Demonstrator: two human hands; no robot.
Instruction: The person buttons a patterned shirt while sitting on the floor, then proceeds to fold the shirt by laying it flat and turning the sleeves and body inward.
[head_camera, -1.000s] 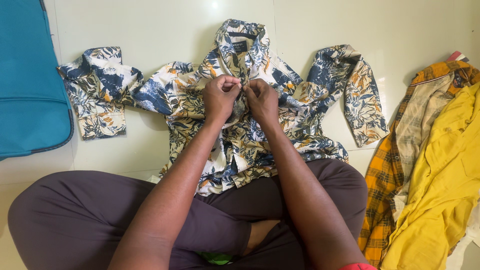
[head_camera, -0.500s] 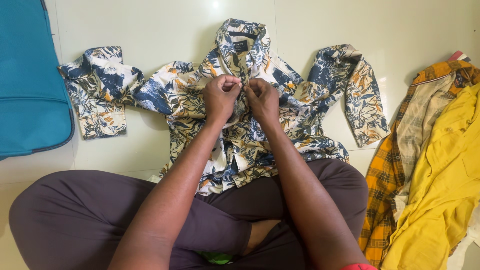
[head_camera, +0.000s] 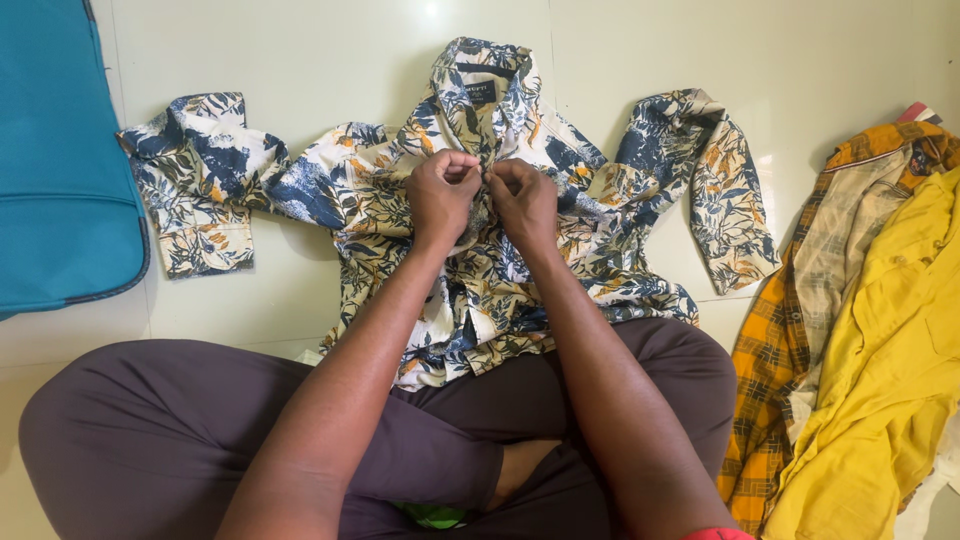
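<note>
Head view: left hand (head_camera: 442, 195) and right hand (head_camera: 524, 198) meet knuckle to knuckle over the chest of a leaf-print shirt (head_camera: 400, 170), just below its collar. Both fists are curled, fingertips pressed together and pinching the shirt's front placket between them; forearms converge from the near edge over crossed legs in dark trousers (head_camera: 150, 430). Shirt lies flat, front up, on the pale tiled floor (head_camera: 300, 60), collar far, hem reaching the lap, sleeves spread left and right. Teal bag (head_camera: 60, 160) sits at the left edge, just beside the left cuff. Yellow garment (head_camera: 890, 370) and orange checked shirt (head_camera: 770, 390) are heaped at the right, near the right sleeve. Bare floor lies far of the collar. Against the frame half a second earlier, hands and shirt show no visible change.
</note>
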